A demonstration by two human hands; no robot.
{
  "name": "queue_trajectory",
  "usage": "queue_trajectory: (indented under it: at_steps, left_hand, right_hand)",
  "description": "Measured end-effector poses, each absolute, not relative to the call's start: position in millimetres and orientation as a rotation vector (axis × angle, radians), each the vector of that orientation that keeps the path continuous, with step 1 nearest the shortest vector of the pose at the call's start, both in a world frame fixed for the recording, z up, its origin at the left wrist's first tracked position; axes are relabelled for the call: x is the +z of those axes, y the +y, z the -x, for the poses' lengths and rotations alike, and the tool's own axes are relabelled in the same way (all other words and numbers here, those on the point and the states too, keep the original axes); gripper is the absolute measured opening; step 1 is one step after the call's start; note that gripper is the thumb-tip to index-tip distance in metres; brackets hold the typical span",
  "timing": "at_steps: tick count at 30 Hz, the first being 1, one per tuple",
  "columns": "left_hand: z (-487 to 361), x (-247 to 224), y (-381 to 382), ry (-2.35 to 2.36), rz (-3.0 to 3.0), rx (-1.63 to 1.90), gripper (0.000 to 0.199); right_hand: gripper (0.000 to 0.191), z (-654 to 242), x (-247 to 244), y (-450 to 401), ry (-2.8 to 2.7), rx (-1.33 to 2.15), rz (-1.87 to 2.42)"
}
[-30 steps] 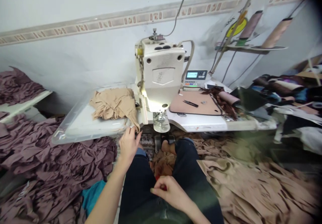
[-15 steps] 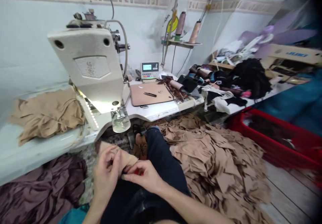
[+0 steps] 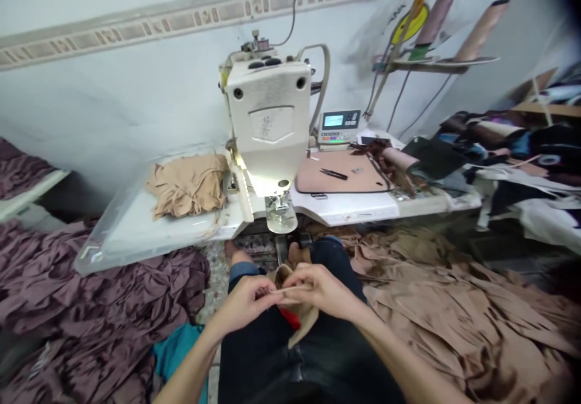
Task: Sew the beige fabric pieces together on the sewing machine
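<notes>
A small piece of beige fabric [image 3: 305, 322] hangs between my hands above my lap, with a bit of red showing beside it. My left hand [image 3: 249, 300] pinches its edge between thumb and fingers. From the other side my right hand [image 3: 320, 289] grips the same cloth, its fingertips close to those of my left hand. Just beyond my hands stands a white sewing machine [image 3: 270, 123] with its lamp lit, its presser area [image 3: 280, 210] facing me. A heap of beige fabric [image 3: 188, 183] lies on the table to the left of the machine.
Black thread snips [image 3: 334, 174] rest on a pink-beige mat [image 3: 313, 177] right of the machine, near a control panel [image 3: 339, 127]. Thread cones [image 3: 436, 17] stand above. Brown cloth [image 3: 431, 307] covers the floor at right, dark purple cloth [image 3: 113, 313] at left, beside a teal cloth [image 3: 177, 349].
My view has swung left, so the machine now sits near the centre. Both hands have drawn together on the beige fabric, which now hangs down below my right hand.
</notes>
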State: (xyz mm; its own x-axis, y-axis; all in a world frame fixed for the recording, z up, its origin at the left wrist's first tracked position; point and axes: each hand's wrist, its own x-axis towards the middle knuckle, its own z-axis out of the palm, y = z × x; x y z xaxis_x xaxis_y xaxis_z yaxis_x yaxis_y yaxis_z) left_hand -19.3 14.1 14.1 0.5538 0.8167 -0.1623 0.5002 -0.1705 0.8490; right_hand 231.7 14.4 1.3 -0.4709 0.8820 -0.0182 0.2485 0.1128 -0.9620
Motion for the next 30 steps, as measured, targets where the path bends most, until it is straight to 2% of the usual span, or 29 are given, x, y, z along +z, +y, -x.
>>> queue_trajectory:
  at_steps: [4, 9, 14, 20, 23, 26, 30]
  left_hand:
    - [14, 12, 16, 0.888, -1.786, 0.476, 0.037]
    - [-3, 2, 16, 0.92, -1.441, 0.523, 0.045]
    - [-6, 7, 20, 1.055, -1.396, 0.834, 0.039]
    - [7, 35, 33, 1.077, -1.853, 0.957, 0.032]
    - [12, 45, 37, 1.07, -2.049, 0.975, 0.032]
    - [12, 52, 38, 1.055, -2.103, 1.002, 0.034]
    - [5, 63, 41, 1.09, -2.002, 1.095, 0.032]
  right_hand:
    - [0.036, -253, 13, 28, -1.946, 1.678, 0.933]
    - [0.037, -268, 22, 41, -1.877, 1.515, 0.869]
    - [0.047, -268, 27, 39, -1.518, 1.633, 1.042]
    - [0.043, -251, 30, 25, -1.386, 1.439, 1.083]
    - [0.039, -243, 42, 16, -1.477, 1.178, 1.097]
    - [0.035, -237, 58, 11, -1.541, 0.898, 1.103]
    - [0.033, -230, 69, 18, -1.483, 0.799, 1.123]
